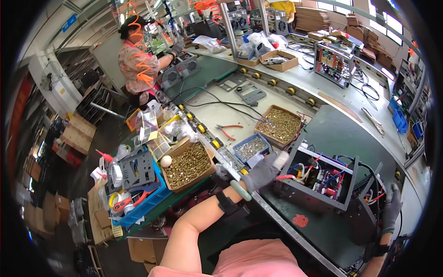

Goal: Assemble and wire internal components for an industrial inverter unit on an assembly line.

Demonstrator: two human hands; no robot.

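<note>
An uncovered black metal case (318,177) full of wires and circuit parts lies on the dark green work surface. My left hand (264,175), in a grey glove with a bare fingertip showing, is closed at the left end of the case, beside a red wire end (286,177). Part of its fingers is hidden. At the right, a dark upright panel (364,212) with wires adjoins the case. My gloved right hand (391,210) lies along this panel's outer side, fingers stretched out and pointing away from me.
Beyond my left hand are a blue tray of small screws (251,147), a box of brass-coloured screws (279,124) and red-handled pliers (228,131). Another screw box (189,166) and a blue tool crate (140,210) stand left. A co-worker (140,64) handles a grey unit (180,69).
</note>
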